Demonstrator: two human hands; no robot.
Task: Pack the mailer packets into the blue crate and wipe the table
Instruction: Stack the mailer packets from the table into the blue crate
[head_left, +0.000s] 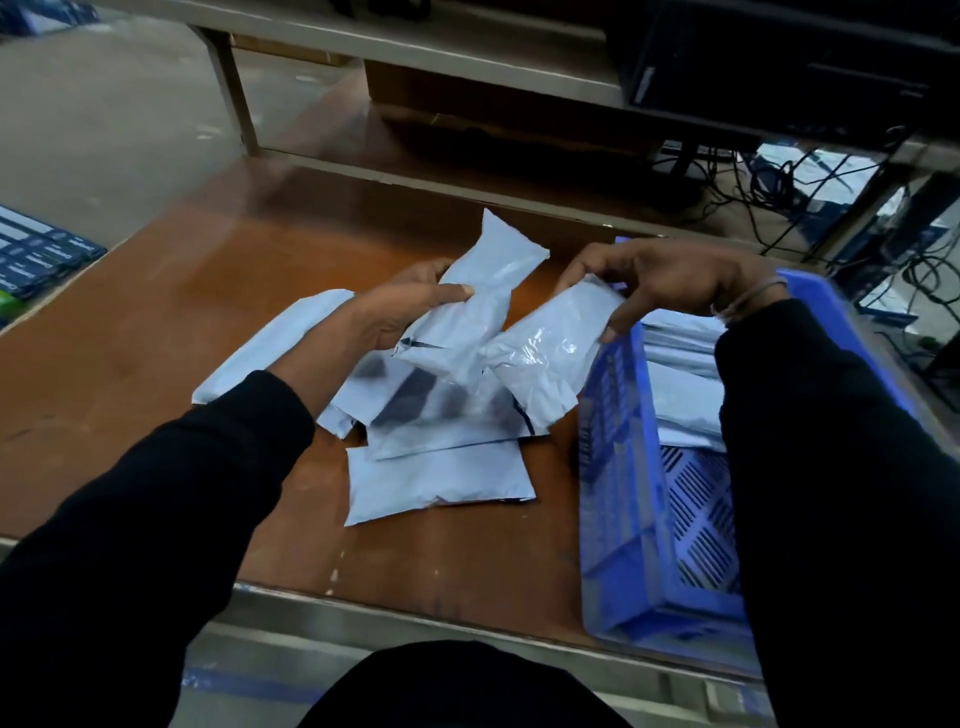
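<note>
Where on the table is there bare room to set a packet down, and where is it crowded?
Bare table lies left of the loose packets, out to the left edge, and along the near edge in front of them. The crate has bare floor in its near half. Crowded: the table's middle, where packets overlap under both hands, and the crate's far half, stacked with packets.

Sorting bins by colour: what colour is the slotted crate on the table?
Blue; the crate shows best in the head view.
</note>
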